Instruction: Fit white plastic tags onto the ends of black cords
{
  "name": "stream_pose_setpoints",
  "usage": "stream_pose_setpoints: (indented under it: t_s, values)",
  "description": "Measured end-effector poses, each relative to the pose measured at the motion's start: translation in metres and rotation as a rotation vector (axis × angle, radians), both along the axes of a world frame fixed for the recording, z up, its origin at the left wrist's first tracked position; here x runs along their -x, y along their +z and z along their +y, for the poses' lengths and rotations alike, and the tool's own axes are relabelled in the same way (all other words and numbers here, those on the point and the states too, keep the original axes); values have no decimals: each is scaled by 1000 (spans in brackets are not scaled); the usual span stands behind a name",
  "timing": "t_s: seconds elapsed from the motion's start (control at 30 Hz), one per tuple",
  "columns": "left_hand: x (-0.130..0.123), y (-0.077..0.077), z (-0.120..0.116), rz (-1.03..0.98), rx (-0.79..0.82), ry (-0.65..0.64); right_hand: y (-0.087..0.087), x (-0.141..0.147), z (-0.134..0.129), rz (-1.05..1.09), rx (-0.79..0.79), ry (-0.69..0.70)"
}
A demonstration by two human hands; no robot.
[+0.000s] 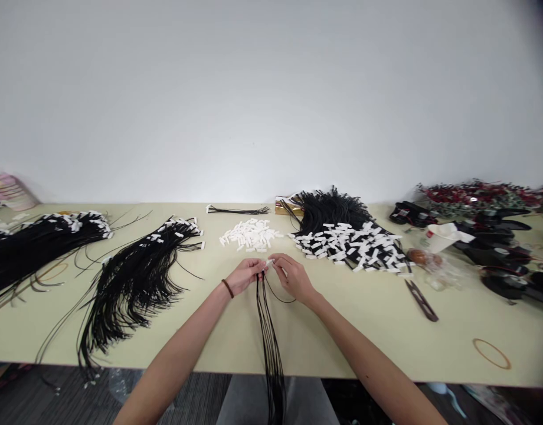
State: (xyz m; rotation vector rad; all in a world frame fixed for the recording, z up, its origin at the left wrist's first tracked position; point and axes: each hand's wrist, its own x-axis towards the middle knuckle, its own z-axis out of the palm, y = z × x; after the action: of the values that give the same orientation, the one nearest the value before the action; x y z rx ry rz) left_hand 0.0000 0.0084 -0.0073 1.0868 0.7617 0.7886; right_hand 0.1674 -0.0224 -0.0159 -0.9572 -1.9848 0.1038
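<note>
Near the middle of the table, both hands meet at a small white plastic connector [270,263]. My left hand [247,275], with a dark band at its wrist, is closed around the connector and the tops of several black wires [268,336]. The wires hang down over the table's front edge toward my lap. On the other side, my right hand [294,278] is pinched at the connector's right end. One black wire [281,299] loops out from the bundle and runs up behind this hand; its tip is hidden by my fingers.
Beyond my hands lies a heap of loose white connectors [252,234]. Wired bundles lie left [130,283] and far left [32,251]; another pile [342,236] sits behind right. Thread snips [421,300], a paper cup [440,237] and a rubber band [491,353] are at right.
</note>
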Motion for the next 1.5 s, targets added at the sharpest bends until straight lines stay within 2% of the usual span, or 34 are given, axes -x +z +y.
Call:
stream_pose_setpoints:
  t_s: [0.37, 0.57, 0.97, 1.3, 1.4, 1.5]
  values:
    - [0, -7, 2, -15, -9, -16, 1, 0, 1, 8, -23, 20]
    - [0, -5, 2, -11, -6, -13, 2, 0, 2, 47, 12, 52]
    - [1, -4, 2, -18, -3, -8, 0, 1, 2, 105, 14, 22]
    - [0, -5, 2, -3, 7, 1, -5, 1, 5, 55, -10, 11]
    - [-1, -7, 3, -11, 11, 18, -5, 2, 5, 52, -14, -25]
    - [-2, -7, 4, -24, 31, 83, -2, 2, 3, 1, -89, -107]
